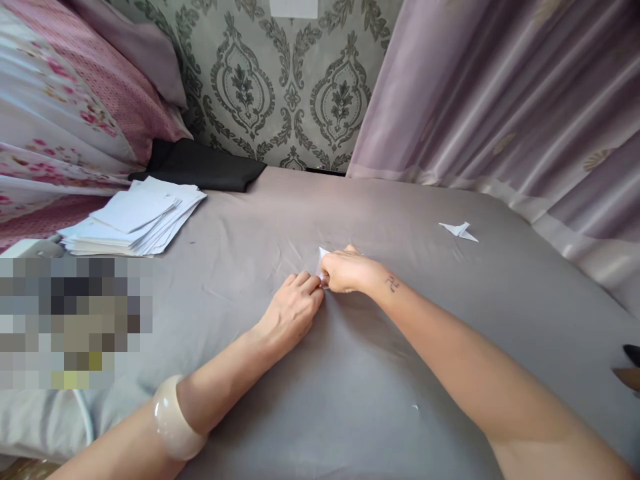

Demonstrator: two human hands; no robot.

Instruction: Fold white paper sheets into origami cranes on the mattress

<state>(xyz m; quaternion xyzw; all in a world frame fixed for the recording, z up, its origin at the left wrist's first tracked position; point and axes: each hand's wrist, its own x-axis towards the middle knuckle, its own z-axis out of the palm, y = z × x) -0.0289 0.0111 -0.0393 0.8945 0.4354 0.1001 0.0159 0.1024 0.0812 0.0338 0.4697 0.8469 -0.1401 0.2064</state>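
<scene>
Both hands meet at a small piece of folded white paper [323, 257] in the middle of the grey sheet [375, 407]. My right hand [347, 269] is closed on the paper, whose pointed tip sticks up beside the knuckles. My left hand [296, 303] comes in from the lower left, its fingers curled together and their tips at the paper's lower edge. Most of the paper is hidden behind the fingers. A folded white paper bird [460, 231] lies farther off to the right, apart from both hands.
A stack of white paper sheets [145, 217] lies at the left, with a folded black cloth [210, 163] behind it. Pink floral fabric [75, 100] hangs at the left and a mauve curtain [475, 93] at the right. A blurred patch covers the lower left.
</scene>
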